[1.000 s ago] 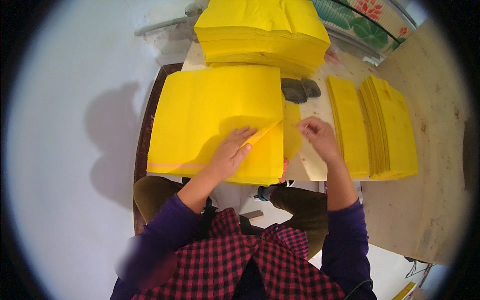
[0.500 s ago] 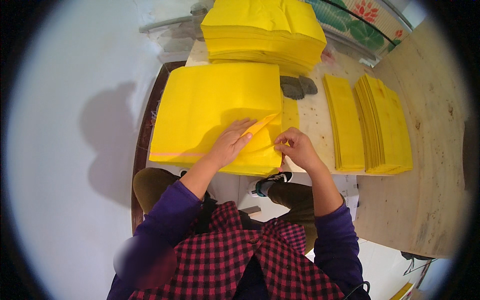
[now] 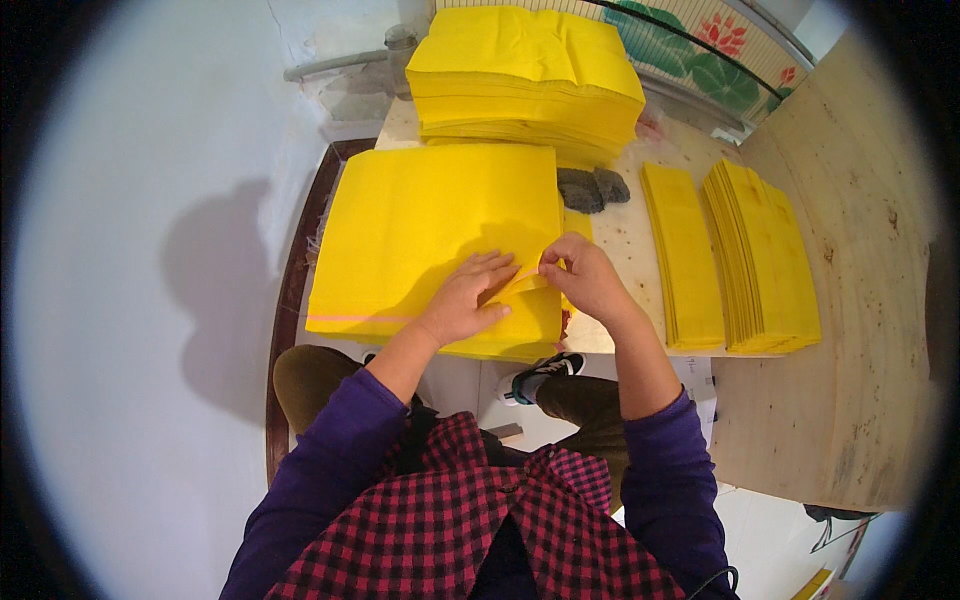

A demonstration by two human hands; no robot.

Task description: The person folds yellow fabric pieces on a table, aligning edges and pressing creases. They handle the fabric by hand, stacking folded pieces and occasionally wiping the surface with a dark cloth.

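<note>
A broad stack of yellow sheets lies in front of me, with a thin pink line near its close edge. My left hand rests on the top sheet, palm down with fingers stretched out. Beside its fingertips, my right hand pinches the lifted edge of a yellow flap near the stack's right side. A pale pinkish strip shows along that edge. What lies under the left palm is hidden.
Behind stands a taller pile of yellow sheets. Dark grey cloth-like pieces lie between the stacks. To the right are a narrow yellow bundle and a thicker one on the wooden table, beside a wooden panel.
My right hand has moved up and slightly left, and now pinches the flap's edge close to my left fingers. The flap, raised to a point before, lies lower.
</note>
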